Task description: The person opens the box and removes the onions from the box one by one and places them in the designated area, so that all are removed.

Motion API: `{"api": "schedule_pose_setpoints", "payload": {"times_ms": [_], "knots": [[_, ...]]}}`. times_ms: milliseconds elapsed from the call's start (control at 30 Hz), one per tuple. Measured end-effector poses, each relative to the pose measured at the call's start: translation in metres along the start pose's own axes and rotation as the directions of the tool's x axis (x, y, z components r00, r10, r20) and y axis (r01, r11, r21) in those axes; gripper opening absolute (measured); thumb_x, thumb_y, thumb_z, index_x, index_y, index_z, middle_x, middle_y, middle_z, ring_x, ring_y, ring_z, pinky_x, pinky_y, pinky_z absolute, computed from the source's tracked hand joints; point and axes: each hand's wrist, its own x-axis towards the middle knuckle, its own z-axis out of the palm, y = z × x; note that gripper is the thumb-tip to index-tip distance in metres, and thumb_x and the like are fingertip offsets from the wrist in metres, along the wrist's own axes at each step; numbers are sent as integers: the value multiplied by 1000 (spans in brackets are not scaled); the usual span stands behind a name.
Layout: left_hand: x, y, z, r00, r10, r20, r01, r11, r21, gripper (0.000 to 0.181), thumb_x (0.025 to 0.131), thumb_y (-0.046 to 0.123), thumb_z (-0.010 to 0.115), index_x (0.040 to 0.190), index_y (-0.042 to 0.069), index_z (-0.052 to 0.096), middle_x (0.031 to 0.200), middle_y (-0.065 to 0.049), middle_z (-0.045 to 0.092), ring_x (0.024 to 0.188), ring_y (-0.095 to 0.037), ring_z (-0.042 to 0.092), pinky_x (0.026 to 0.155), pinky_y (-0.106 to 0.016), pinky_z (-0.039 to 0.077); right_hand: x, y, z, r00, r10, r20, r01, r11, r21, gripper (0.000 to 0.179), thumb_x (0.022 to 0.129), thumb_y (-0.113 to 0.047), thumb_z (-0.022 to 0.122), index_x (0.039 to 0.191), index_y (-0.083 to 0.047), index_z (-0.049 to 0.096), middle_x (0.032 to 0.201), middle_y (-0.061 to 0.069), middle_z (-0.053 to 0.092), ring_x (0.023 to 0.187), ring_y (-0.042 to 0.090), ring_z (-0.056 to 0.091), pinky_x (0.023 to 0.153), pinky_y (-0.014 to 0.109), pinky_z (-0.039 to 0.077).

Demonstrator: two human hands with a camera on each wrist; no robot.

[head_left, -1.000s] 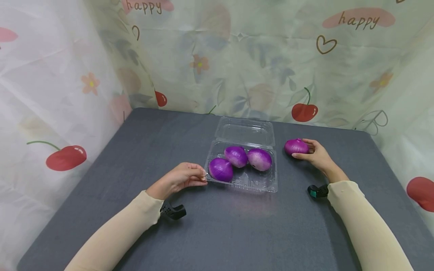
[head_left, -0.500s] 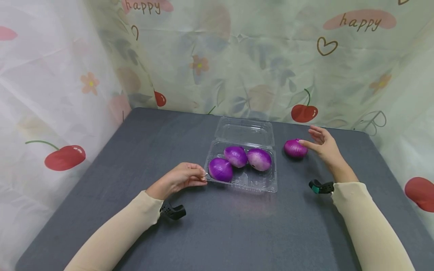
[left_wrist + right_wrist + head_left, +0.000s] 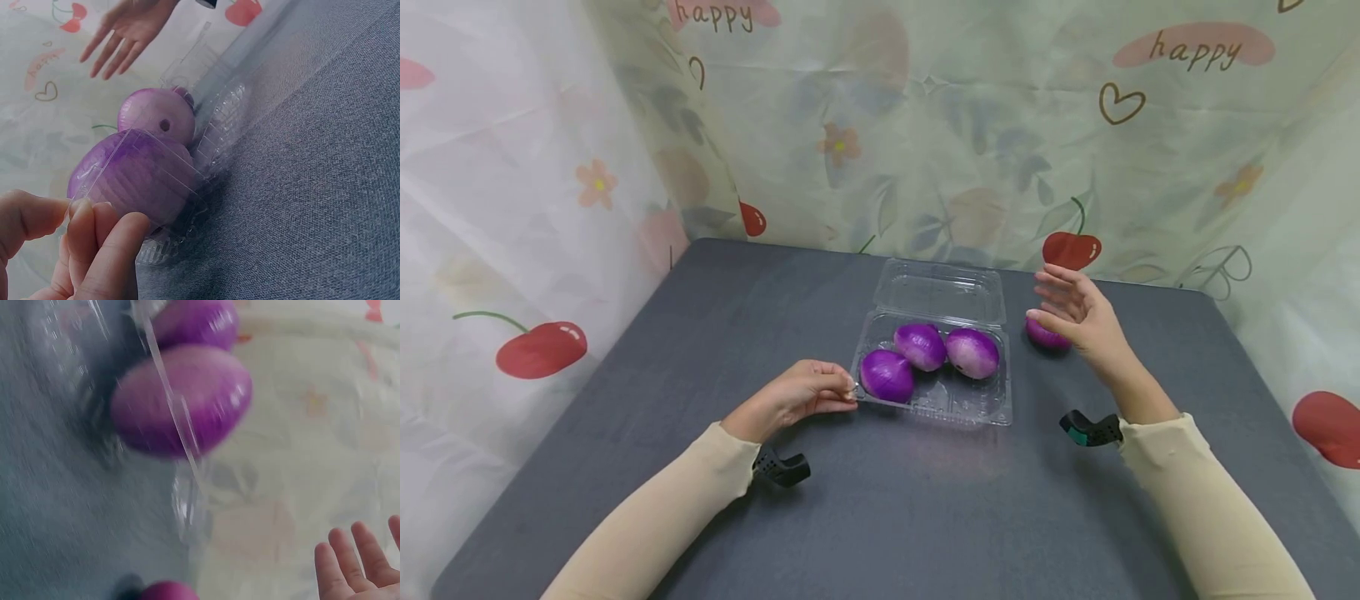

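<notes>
The left hand [image 3: 805, 392] pinches the near-left corner of a clear plastic box [image 3: 973, 402] of three round purple onions [image 3: 973, 353]; the right hand [image 3: 1090, 323], fingers parted, hovers by a magenta onion [image 3: 1046, 336].

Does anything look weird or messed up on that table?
Nothing looks spilled. The rightmost onion in the clear box has a small dark spot, odd on its smooth surface; I can't tell if it's damage. The fourth onion sits outside the box, apart from the other three.

Three onions [image 3: 921, 347] in container [image 3: 977, 407], lid [image 3: 940, 293] behind, fourth onion [image 3: 1047, 338] right (directly on table [image 3: 880, 517])
</notes>
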Motion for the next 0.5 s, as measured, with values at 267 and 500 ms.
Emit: {"api": "schedule_pose_setpoints", "payload": {"times_ms": [267,500], "knots": [[-1,0,0,1000,0,-4,0,1000,12,14,93,-5,53,85,2,62,77,-7,67,74,-15,68,82,-33,61,-3,4,29,991,43,125,-37,998,-51,64,89,-10,69,144,-8,37,144,12,45,134,31,44,112,35,41],[0,0,0,1000,1,-5,-1,1000,21,15,93,-4,53,84,3,62,77,-6,67,74,-14,68,82,-32,61,1,18,44,967,112,228,-100,993,-65,66,88,-11,71,144,-5,36,145,18,42,136,38,39,112,51,37]]}}
